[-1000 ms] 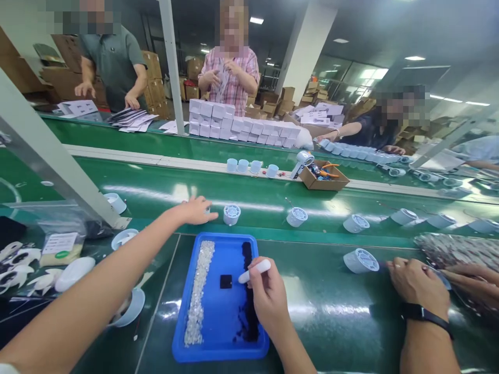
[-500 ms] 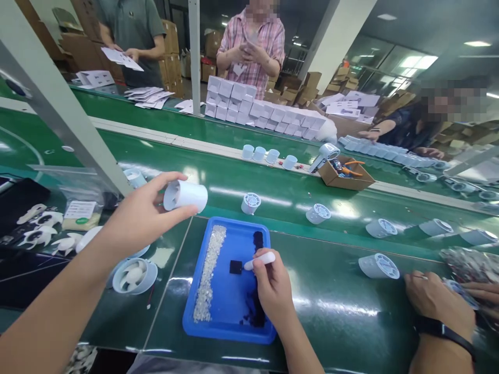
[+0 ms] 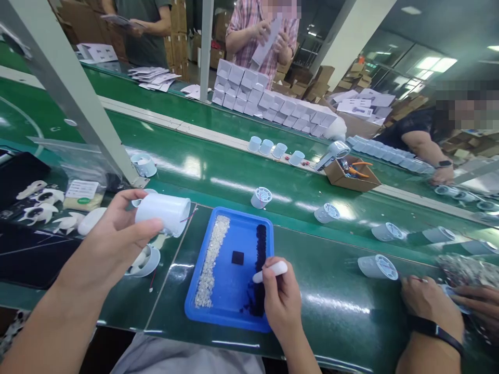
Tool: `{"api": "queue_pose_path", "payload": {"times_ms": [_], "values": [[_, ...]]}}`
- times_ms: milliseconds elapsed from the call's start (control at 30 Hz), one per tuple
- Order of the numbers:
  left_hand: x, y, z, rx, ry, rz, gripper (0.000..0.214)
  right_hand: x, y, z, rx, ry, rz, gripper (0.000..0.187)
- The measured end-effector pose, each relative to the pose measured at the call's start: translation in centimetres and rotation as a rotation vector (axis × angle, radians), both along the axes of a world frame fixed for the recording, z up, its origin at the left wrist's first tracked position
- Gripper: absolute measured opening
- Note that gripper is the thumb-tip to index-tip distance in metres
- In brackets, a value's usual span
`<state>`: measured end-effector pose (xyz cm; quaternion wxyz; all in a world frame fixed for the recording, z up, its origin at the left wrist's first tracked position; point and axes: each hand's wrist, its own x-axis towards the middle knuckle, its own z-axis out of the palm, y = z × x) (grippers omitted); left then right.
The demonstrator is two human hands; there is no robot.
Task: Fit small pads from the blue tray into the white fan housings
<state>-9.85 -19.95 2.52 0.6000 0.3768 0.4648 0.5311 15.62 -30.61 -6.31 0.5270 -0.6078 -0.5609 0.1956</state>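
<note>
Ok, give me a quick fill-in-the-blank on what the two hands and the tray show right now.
1. The left hand holds a white ____ housing on its side.
2. The right hand grips a white pen-like tool over the ____ tray.
3. In the tray, a strip of clear pieces lies along the ____ side, dark pieces along the other.
4. A lone dark square lies ____ the two strips.

Missing words: cylindrical; blue; left; between
</note>
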Motion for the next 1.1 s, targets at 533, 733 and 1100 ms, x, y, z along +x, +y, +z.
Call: {"api": "queue_pose_path", "payload": {"times_ms": [533,733,1100], "values": [[1.5,-0.6,0.2,-0.202,-0.377,0.082,0.015,-0.3,0.3,0.3,0.093,-0.226,0.098,0.007],[2.2,-0.8,-1.1,-0.149,-0.314,-0.069,0.007,-1.6,2.3,1.6,-0.048,-0.028,0.107,0.010],[5.2,-2.6,-0.8,-0.122,-0.141,-0.147,0.019,-6.0,-0.4,6.6,0.117,0.537,0.026,0.009]]}}
